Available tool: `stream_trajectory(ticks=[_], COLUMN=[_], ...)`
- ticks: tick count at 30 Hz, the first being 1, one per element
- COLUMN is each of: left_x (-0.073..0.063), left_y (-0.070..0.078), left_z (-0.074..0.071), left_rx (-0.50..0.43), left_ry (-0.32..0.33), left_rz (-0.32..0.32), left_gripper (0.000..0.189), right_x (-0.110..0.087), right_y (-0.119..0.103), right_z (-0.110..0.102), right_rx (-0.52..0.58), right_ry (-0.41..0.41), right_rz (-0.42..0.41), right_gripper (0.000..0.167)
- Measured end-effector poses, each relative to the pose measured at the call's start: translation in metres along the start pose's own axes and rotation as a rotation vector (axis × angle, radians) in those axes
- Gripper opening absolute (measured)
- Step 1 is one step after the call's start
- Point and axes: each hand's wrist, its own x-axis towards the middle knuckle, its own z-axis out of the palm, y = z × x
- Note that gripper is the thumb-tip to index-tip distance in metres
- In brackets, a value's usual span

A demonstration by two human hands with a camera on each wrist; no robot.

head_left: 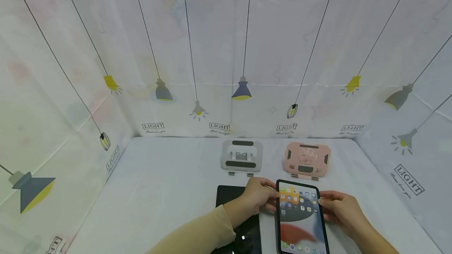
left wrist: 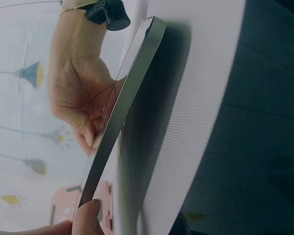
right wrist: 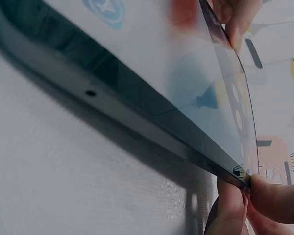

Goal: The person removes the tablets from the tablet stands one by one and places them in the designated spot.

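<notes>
A tablet (head_left: 300,214) with its screen lit and app icons showing is tilted, partly raised off the white surface, as its shadow in the left wrist view shows. My left hand (head_left: 259,195) pinches its left edge near the top. On the opposite edge, thumb and fingers of my right hand (head_left: 340,209) pinch it. Close up in the right wrist view, the right fingertips (right wrist: 230,205) grip the tablet's dark rim (right wrist: 152,132). Left thumb (left wrist: 86,215) presses against the thin side of the tablet (left wrist: 122,107) in the left wrist view.
Under my left forearm lies a black flat panel (head_left: 229,195), glossy in its lower part. Behind the tablet are a grey case-like plate (head_left: 226,156) with a stand and a pink one (head_left: 293,160) with a ring. Lamp-printed cloth walls (head_left: 212,50) enclose the table (head_left: 159,179).
</notes>
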Motion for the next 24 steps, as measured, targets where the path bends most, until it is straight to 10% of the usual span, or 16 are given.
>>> stream_trajectory(ticks=[24], left_x=[-0.014], left_y=[0.006], left_z=[-0.020], left_rx=[0.093], left_ry=[-0.206], left_rz=[-0.079], left_gripper=[0.016], right_x=[-0.009], right_y=[0.003], right_z=[-0.003], right_rx=[-0.044], right_ry=[-0.065], right_rz=[0.081], right_gripper=[0.051])
